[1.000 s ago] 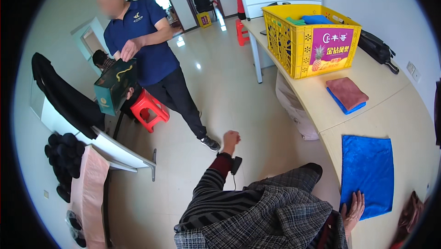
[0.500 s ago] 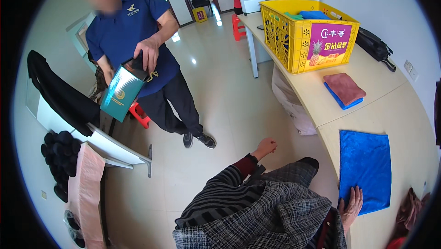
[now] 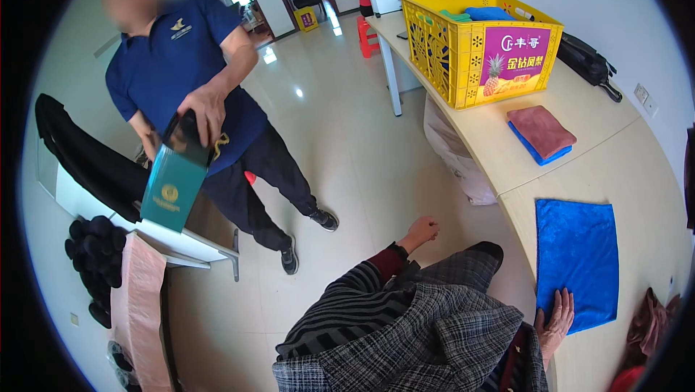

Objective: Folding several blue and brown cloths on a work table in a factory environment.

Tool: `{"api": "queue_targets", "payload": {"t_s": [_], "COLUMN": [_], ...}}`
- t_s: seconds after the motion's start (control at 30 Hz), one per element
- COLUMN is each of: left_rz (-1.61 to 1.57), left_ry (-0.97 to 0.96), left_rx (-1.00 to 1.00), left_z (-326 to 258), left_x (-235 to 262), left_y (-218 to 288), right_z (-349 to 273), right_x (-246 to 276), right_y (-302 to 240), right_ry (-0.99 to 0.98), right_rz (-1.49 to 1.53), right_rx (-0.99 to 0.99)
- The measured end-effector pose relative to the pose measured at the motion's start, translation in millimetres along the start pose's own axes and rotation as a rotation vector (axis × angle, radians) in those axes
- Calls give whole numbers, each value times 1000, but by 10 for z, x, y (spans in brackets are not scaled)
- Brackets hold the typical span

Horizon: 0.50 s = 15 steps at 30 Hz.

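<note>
A blue cloth [image 3: 578,258] lies spread on the light wooden table [image 3: 507,218] at my right. My right hand [image 3: 556,322] rests flat on the cloth's near left corner, its fingers stretched out. My left hand [image 3: 421,231] hangs over my lap beside the table, fingers curled into a loose fist with nothing seen in it. Beyond the blue cloth, a folded brown cloth [image 3: 543,131] lies on top of a folded blue one [image 3: 536,152].
A yellow crate [image 3: 457,59] holding blue and green cloths stands farther along the table, near a black umbrella [image 3: 590,66]. Brown fabric [image 3: 650,330] lies at the near right. Across the floor, a person [image 3: 188,66] carries a teal box [image 3: 174,189].
The person across from me has stepped closer and left, and the teal box has come lower. My hands keep their places; the view has shifted slightly.
</note>
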<state>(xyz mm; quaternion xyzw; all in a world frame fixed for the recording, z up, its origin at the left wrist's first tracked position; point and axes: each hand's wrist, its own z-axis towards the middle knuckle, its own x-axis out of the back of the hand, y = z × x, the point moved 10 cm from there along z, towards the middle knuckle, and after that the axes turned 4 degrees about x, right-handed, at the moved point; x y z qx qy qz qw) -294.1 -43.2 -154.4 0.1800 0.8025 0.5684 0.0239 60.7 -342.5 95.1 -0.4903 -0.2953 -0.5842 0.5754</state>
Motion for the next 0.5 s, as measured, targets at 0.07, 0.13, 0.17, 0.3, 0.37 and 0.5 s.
{"api": "queue_targets", "payload": {"t_s": [0.07,0.13,0.17,0.3,0.37,0.5], "left_rz": [-20,33,86,319,274,247], "left_ry": [-17,-15,9,193,59,23], "left_rx": [-35,-94,-140,-414,-512,-949], "left_z": [60,126,155,88,-176,-779], "left_x": [-46,-94,40,500,-166,-956], "left_y": [26,-19,-54,216,1177,2521], "right_z": [-73,15,125,341,175,93], "right_x": [90,184,214,143,164,157], "right_y": [-9,-128,-234,-369,-197,-67], "right_ry": [13,-12,-6,-4,11,-38], "right_rz": [-27,-18,23,126,117,163], "right_rx": [-17,-50,-17,80,-2,-32]}}
